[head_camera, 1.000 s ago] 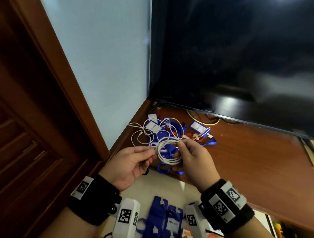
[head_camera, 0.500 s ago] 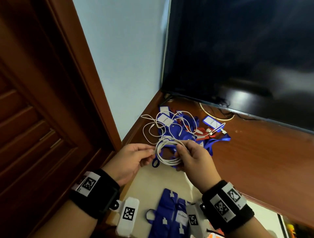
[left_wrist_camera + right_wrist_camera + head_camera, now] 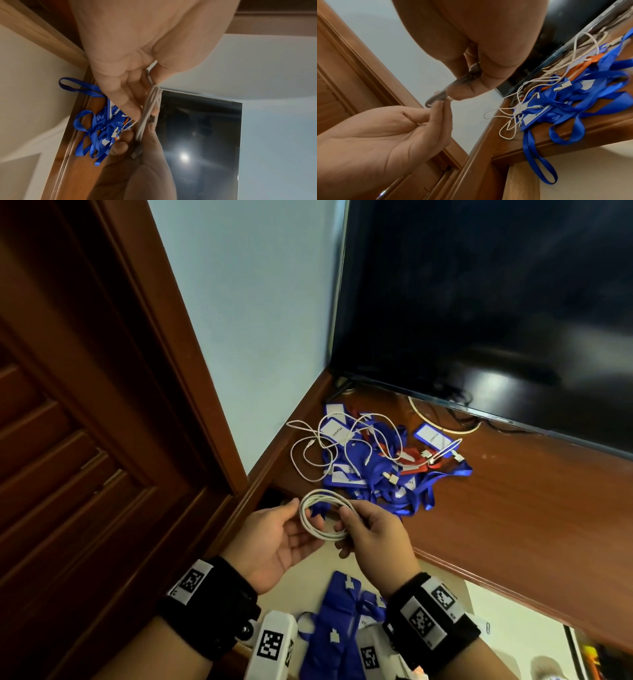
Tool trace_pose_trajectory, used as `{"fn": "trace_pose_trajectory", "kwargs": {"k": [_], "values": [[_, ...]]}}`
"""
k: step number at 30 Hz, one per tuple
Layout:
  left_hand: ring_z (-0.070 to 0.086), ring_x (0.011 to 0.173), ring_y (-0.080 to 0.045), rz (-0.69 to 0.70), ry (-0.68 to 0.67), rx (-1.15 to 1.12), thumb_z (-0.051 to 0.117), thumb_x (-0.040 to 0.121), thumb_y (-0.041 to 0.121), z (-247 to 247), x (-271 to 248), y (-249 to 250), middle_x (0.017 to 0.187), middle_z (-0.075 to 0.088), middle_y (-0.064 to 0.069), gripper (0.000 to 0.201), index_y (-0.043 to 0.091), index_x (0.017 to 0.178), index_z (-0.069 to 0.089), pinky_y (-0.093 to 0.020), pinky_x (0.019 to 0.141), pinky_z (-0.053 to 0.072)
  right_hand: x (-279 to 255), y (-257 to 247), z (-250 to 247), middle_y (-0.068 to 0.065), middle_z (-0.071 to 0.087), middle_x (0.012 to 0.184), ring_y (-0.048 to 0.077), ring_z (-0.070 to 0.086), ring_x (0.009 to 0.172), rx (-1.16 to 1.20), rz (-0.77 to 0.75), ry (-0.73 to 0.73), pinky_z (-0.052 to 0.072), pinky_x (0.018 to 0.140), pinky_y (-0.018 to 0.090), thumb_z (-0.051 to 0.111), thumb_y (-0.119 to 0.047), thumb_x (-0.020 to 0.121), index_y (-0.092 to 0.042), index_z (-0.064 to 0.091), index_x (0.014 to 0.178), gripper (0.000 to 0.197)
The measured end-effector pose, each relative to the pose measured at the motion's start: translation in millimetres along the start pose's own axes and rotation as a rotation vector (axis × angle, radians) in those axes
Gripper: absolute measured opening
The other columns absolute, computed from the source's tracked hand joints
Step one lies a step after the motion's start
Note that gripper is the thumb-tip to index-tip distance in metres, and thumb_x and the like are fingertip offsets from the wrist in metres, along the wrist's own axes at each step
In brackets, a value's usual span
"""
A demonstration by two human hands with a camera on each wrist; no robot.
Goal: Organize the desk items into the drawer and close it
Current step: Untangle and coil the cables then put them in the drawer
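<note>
The coiled white cable [image 3: 323, 515] hangs in the air in front of the worktop [image 3: 513, 508] edge, held between both hands. The left hand [image 3: 274, 539] lies palm up, its fingers [image 3: 436, 112] nearly straight and pinching the coil's left side against the thumb. The right hand [image 3: 371, 537] has its fingers [image 3: 349, 517] curled, pinching the coil's right side between thumb and forefinger.

The worktop is glossy reddish-brown wood with a moulded edge, set into a corner of a pale blue-grey wall [image 3: 260, 320]. A large dark television screen [image 3: 496, 302] stands at the back of the worktop, its lower edge just behind the clutter. Left of the worktop, a brown panelled wooden door [image 3: 68, 440] and its frame run up the wall.

On the worktop, beyond the held coil, lies a tangle of blue lanyards [image 3: 387, 474] with white name cards, a red strap among them, and loose white cables [image 3: 318, 450] looped over and through the pile. One blue strap droops over the worktop edge beside the hands. Below the worktop edge, near the wrists, lie more blue badge holders [image 3: 337, 628] on a pale surface; whether that surface is the drawer cannot be told.
</note>
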State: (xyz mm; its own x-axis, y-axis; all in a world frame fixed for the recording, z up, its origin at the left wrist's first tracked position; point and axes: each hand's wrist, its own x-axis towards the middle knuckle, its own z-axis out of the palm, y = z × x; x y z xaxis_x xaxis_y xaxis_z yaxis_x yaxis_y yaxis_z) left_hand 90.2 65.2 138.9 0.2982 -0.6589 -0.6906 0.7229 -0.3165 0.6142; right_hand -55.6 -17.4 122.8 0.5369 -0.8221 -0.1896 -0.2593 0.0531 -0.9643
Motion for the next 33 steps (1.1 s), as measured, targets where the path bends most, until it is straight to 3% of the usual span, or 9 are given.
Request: {"fn": "trace_pose_trajectory", "kwargs": {"k": [4,7,10,14,19,25,29,31,33], "values": [[0.077,0.071,-0.024,0.023,0.045,0.022,0.040,0.113,0.027,2.2,0.6,-3.8,0.082,0.077,-0.017,0.038,0.005,0.104,0.068,-0.035,0.064,0.062,2.1,6.4,2.0,0.004,0.066,0.071,0.018,0.061,0.051,-0.018,-0.012,0.015,0.054,0.054,0.034,0.054,-0.010,0.104,-0.011,0.072,0.096,0.019],[0.072,0.068,-0.020,0.031,0.077,0.036,0.038,0.113,0.028,4.0,2.1,-8.1,0.077,0.076,-0.013,0.038,0.008,0.101,0.067,-0.033,0.068,0.054,-0.1,5.1,3.4,0.009,0.067,0.075,0.013,0.060,0.050,-0.039,-0.034,0.017,0.052,0.053,0.026,0.055,-0.010,0.104,-0.010,0.073,0.100,0.019],[0.055,0.063,-0.014,0.085,0.100,0.085,0.041,0.111,0.030,1.8,5.8,-11.7,0.070,0.066,-0.005,0.033,0.014,0.096,0.065,-0.030,0.062,0.037,-2.9,2.1,1.9,0.014,0.068,0.081,0.008,0.058,0.050,-0.092,-0.071,0.014,0.049,0.052,0.018,0.054,-0.010,0.104,-0.012,0.074,0.104,0.020],[0.050,0.065,-0.016,0.203,0.057,0.193,0.049,0.107,0.048,3.6,3.5,-13.3,0.071,0.063,-0.005,0.042,0.011,0.095,0.067,-0.032,0.064,0.039,-2.1,-1.5,-4.3,0.012,0.069,0.080,0.006,0.059,0.049,-0.112,-0.101,0.015,0.048,0.053,0.016,0.056,-0.010,0.104,-0.017,0.076,0.110,0.022],[0.052,0.064,-0.016,0.429,0.063,0.372,0.056,0.102,0.044,7.7,3.8,-15.3,0.068,0.061,0.001,0.038,0.007,0.098,0.059,-0.035,0.068,0.045,-1.5,-5.7,-12.9,0.008,0.068,0.080,0.016,0.064,0.059,-0.012,-0.087,-0.075,0.057,0.061,0.031,0.052,-0.014,0.106,-0.011,0.074,0.110,0.023],[0.041,0.059,-0.012,0.420,-0.053,0.251,0.048,0.107,0.037,9.6,7.7,-12.6,0.063,0.045,0.003,0.032,0.009,0.093,0.053,-0.032,0.062,0.036,-0.4,-17.2,-31.6,0.012,0.074,0.091,0.022,0.066,0.072,0.210,-0.033,-0.229,0.058,0.062,0.033,0.047,-0.010,0.107,-0.011,0.074,0.116,0.028],[0.037,0.056,-0.011,0.375,-0.176,0.136,0.044,0.107,0.034,14.7,6.3,-6.8,0.063,0.038,0.002,0.031,0.011,0.087,0.048,-0.029,0.059,0.035,2.7,-19.9,-47.8,0.002,0.075,0.099,0.013,0.069,0.088,-0.033,-0.151,-0.163,0.058,0.076,0.034,0.055,-0.016,0.105,-0.029,0.076,0.116,0.027],[0.037,0.057,-0.012,0.388,-0.233,0.125,0.047,0.103,0.037,16.3,6.1,-4.8,0.064,0.036,0.001,0.032,0.011,0.085,0.046,-0.028,0.057,0.038,7.4,-16.3,-56.1,-0.005,0.065,0.101,0.010,0.059,0.101,-0.259,-0.228,-0.067,0.051,0.088,0.031,0.063,-0.027,0.101,-0.043,0.076,0.112,0.025],[0.037,0.058,-0.012,0.400,-0.269,0.121,0.049,0.099,0.040,19.0,5.8,-3.2,0.065,0.036,0.000,0.032,0.011,0.085,0.044,-0.027,0.057,0.039,10.2,-16.5,-63.1,-0.007,0.056,0.098,0.010,0.052,0.101,-0.413,-0.270,-0.010,0.045,0.089,0.029,0.068,-0.033,0.097,-0.048,0.075,0.112,0.023]]}}
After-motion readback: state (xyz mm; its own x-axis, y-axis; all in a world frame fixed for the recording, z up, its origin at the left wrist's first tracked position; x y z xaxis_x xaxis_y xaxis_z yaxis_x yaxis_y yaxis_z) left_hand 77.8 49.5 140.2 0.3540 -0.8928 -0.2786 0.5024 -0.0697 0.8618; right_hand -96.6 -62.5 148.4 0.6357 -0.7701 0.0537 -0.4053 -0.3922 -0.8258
